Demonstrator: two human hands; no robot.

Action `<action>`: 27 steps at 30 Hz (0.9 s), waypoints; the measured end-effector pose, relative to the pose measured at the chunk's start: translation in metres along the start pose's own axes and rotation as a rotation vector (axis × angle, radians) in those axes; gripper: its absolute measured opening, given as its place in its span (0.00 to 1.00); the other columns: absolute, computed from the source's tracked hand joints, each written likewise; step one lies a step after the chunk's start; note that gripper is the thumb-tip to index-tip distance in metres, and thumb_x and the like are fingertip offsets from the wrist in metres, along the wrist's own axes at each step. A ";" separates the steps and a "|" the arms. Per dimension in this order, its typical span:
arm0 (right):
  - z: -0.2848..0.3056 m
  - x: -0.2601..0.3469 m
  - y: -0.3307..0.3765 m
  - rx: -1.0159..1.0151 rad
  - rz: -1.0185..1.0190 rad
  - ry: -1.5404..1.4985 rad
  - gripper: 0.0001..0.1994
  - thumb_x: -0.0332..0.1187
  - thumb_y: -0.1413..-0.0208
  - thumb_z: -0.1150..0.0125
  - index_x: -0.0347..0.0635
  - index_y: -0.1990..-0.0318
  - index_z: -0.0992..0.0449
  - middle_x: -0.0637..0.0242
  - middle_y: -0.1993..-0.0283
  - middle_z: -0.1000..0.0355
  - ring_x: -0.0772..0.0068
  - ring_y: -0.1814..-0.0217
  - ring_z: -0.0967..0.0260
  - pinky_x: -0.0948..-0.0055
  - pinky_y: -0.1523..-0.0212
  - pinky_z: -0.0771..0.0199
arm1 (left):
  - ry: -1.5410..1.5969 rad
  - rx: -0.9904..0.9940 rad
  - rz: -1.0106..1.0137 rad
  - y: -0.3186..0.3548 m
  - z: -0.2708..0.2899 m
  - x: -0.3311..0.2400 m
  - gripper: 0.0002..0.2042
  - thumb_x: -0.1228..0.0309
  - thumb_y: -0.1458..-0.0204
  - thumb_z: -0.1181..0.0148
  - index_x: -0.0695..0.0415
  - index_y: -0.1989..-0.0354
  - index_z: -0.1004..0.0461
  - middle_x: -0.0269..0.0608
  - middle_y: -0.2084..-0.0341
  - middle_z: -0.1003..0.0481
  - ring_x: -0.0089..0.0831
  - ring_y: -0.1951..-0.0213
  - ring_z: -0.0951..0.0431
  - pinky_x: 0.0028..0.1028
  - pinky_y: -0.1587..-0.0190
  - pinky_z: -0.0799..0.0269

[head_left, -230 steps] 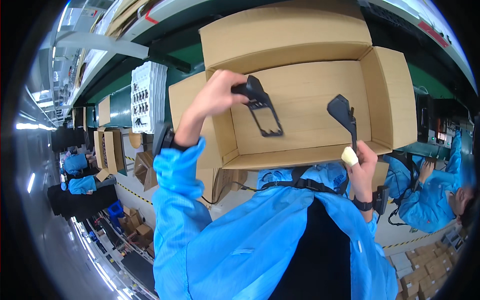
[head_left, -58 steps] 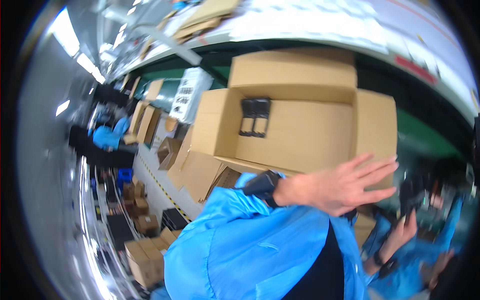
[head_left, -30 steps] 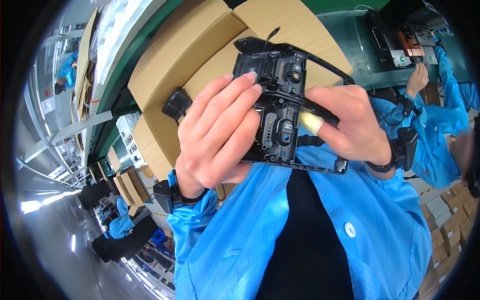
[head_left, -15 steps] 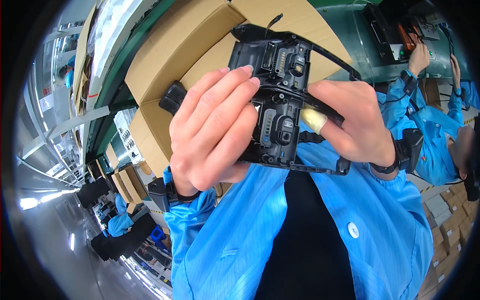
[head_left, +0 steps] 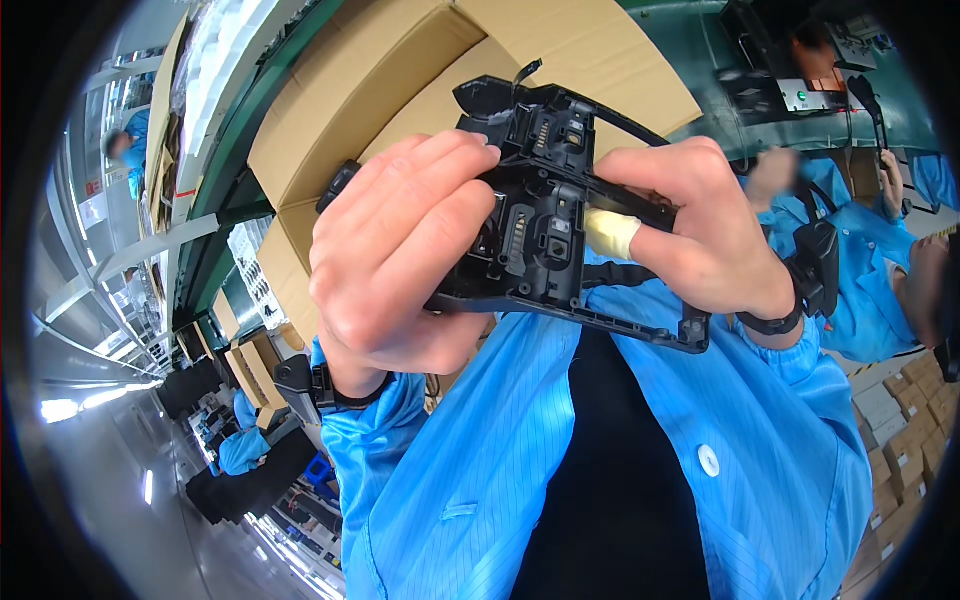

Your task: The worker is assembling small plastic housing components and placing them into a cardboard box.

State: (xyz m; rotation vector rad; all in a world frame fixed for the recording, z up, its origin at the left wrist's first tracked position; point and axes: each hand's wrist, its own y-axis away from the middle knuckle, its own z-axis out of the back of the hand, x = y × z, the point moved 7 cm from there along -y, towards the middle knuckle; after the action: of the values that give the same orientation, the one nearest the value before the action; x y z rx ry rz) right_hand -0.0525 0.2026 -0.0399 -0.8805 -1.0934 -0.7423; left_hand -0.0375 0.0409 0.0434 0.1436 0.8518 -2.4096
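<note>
Between my hands, above the blue jacket, is a black plastic housing (head_left: 540,240) with two bays, metal contacts and a thin open frame on its right side. My left hand (head_left: 400,250) is closed round its left side, fingers lying across the top; the thumb is mostly hidden beneath. My right hand (head_left: 695,220) pinches the bar in the middle of the right side between thumb and forefinger. One of its digits wears a pale yellow finger cot (head_left: 612,234). A short black strip (head_left: 528,70) sticks up from the housing's far end. Each wrist carries a black strapped device.
An open cardboard box (head_left: 350,110) stands just beyond my hands on a green bench (head_left: 680,40). To the right a co-worker in blue (head_left: 870,270) works beside a device with a green light (head_left: 802,97). Stacked cartons (head_left: 900,440) stand at the lower right.
The housing has tilted, its far end coming lower and its near right corner shifting slightly right. My left hand has moved left and down with it; my right hand keeps its pinch.
</note>
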 end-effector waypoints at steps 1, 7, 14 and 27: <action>-0.001 -0.001 0.000 0.007 -0.003 -0.009 0.11 0.25 0.54 0.38 0.28 0.62 0.22 0.44 0.74 0.28 0.41 0.73 0.33 0.56 0.70 0.31 | 0.004 0.004 0.001 0.001 0.000 0.001 0.20 0.73 0.79 0.34 0.72 0.72 0.25 0.61 0.68 0.21 0.55 0.63 0.16 0.44 0.56 0.19; -0.004 -0.003 0.000 -0.037 0.015 -0.038 0.12 0.25 0.53 0.38 0.28 0.60 0.22 0.44 0.73 0.28 0.39 0.72 0.31 0.55 0.69 0.30 | 0.008 0.002 -0.005 0.002 -0.001 0.003 0.19 0.73 0.77 0.34 0.72 0.72 0.25 0.61 0.68 0.21 0.56 0.63 0.17 0.45 0.56 0.20; -0.005 0.007 -0.002 -0.047 0.075 -0.030 0.13 0.24 0.53 0.37 0.29 0.59 0.22 0.44 0.73 0.28 0.38 0.71 0.31 0.55 0.69 0.30 | -0.008 0.010 0.029 0.001 0.006 -0.002 0.18 0.74 0.75 0.34 0.72 0.72 0.26 0.62 0.67 0.21 0.57 0.62 0.17 0.46 0.55 0.20; -0.009 0.006 0.001 -0.051 0.115 0.048 0.08 0.24 0.57 0.38 0.31 0.69 0.27 0.47 0.77 0.32 0.39 0.74 0.32 0.50 0.73 0.35 | -0.020 -0.014 0.025 -0.002 0.007 -0.006 0.21 0.68 0.76 0.37 0.73 0.74 0.27 0.63 0.68 0.20 0.59 0.63 0.16 0.48 0.56 0.19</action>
State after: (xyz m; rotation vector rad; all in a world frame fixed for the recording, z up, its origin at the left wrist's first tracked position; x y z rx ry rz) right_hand -0.0461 0.1949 -0.0358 -0.9558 -0.9768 -0.6945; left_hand -0.0330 0.0410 0.0515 0.1229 0.8531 -2.3777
